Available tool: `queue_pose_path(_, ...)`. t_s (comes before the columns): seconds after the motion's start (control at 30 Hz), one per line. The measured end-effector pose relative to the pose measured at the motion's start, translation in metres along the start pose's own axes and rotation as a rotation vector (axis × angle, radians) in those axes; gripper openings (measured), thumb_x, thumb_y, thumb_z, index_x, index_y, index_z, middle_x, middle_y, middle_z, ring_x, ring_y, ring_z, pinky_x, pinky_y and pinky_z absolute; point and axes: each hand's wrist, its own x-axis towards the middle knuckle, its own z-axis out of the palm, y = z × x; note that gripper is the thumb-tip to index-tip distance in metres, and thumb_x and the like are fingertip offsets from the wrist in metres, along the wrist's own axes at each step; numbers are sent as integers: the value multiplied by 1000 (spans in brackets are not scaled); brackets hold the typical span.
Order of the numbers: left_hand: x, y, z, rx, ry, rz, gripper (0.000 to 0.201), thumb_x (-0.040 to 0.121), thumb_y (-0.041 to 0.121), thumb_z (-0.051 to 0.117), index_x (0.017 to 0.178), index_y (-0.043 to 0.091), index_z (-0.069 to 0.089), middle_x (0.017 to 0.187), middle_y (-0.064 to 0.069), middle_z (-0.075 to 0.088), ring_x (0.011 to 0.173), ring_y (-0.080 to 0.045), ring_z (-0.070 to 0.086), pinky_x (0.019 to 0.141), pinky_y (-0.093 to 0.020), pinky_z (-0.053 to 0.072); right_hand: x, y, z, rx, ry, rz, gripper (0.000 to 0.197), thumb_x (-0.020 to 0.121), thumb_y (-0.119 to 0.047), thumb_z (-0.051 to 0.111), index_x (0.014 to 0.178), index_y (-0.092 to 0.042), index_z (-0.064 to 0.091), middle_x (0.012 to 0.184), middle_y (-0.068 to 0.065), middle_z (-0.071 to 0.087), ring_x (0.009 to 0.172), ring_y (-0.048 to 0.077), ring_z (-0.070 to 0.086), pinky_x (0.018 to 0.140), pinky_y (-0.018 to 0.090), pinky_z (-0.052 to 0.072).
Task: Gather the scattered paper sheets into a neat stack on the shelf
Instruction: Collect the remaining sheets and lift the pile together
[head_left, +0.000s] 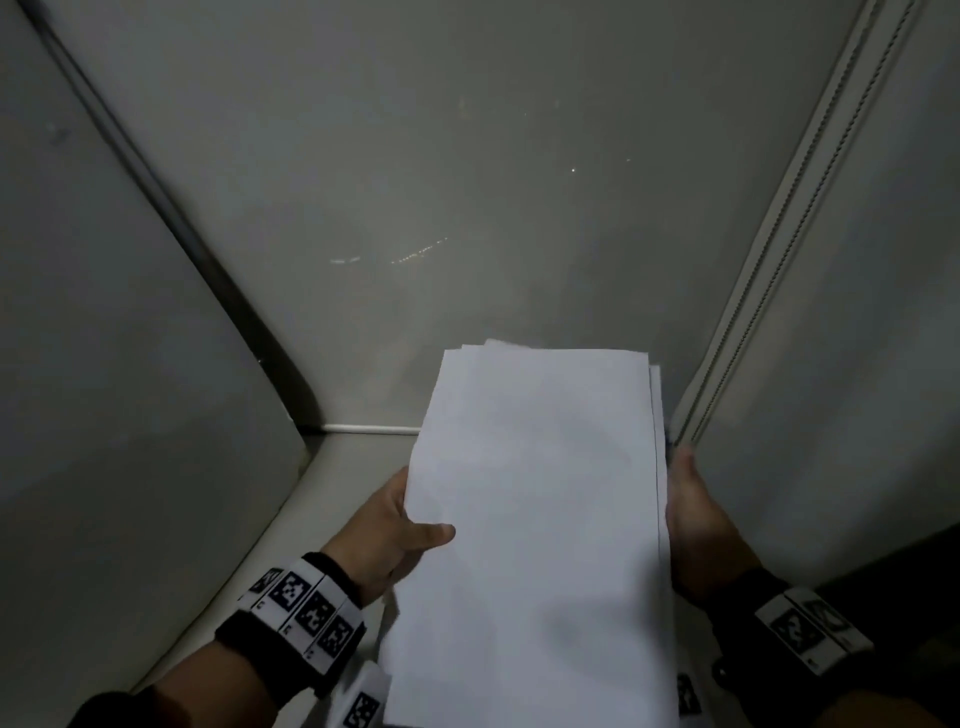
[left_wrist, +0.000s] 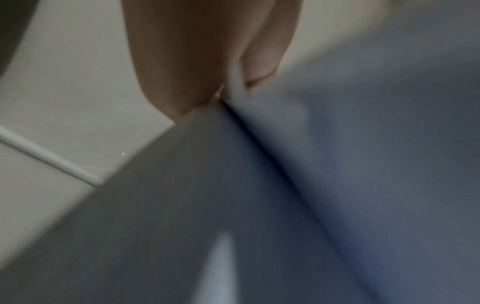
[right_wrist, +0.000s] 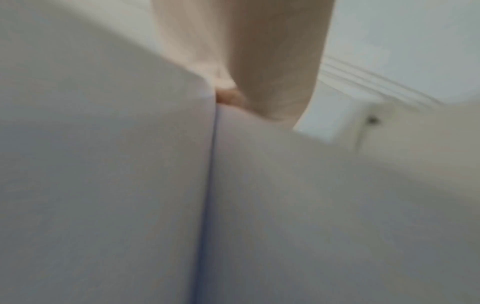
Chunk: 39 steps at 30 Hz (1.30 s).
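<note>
looks like the inside of a plain grey cabinet shelf (head_left: 332, 467), bare panel walls (head_left: 130, 364), maybe an office, can't tell

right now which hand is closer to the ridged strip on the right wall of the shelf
Right. The right hand holds the paper stack's right edge, its fingertips just below the ridged strip. The left hand grips the stack's left edge, with the stack between it and the strip.

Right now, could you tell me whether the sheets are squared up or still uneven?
Still uneven: the sheets fan out at the far end, with edges showing past the top one. Left hand and right hand grip the sides.
</note>
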Motion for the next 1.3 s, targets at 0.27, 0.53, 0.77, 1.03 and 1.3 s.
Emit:
queue_pose_path(0.27, 5, 22, -9, -10, -1, 132, 119, 53, 6, 88, 146, 37, 21, 116, -15, 70, 101, -31, 69, 81, -41, 59, 11, -12, -3, -156, -79, -264, 72, 43, -17, 83, 110, -11, 59, 109, 13, 70, 98, 29, 68, 81, 36, 56)
queue_pose_path(0.53, 20, -19, -29, 49, 185, -577, 90, 38, 31, 96, 118, 7, 64, 126, -5, 63, 113, -30, 63, 101, -49, 47, 15, 13, -11, -230, -116, -39, 83, 44, -17, 87, 120, -7, 54, 107, 12, 71, 101, 34, 65, 70, 32, 57)
queue_pose_path(0.77, 5, 37, 2, -130, -38, -51, 75, 51, 17, 89, 120, 3, 60, 99, -14, 75, 83, -26, 73, 71, -36, 61, 6, -26, 0, -203, -109, -185, 48, 71, 14, 55, 115, -5, 55, 98, 6, 74, 90, 25, 70, 67, 28, 57)
queue_pose_path(1.03, 10, 33, -2, 215, 129, 181, 37, 60, 11, 81, 96, 15, 71, 93, -3, 78, 92, -26, 72, 88, -40, 57, 15, -7, -5, -396, -60, -213, 52, 67, -10, 76, 116, -15, 58, 112, 7, 70, 107, 27, 64, 90, 40, 52)
queue_pose_path(1.3, 16, 29, -10, 53, 99, 261, 32, 45, 22, 83, 77, 20, 80, 82, 2, 78, 79, -15, 72, 70, -23, 60, 17, 1, 1, -515, 68, -362, 40, 74, 5, 68, 108, -13, 60, 94, -9, 73, 89, 6, 69, 71, 15, 53)
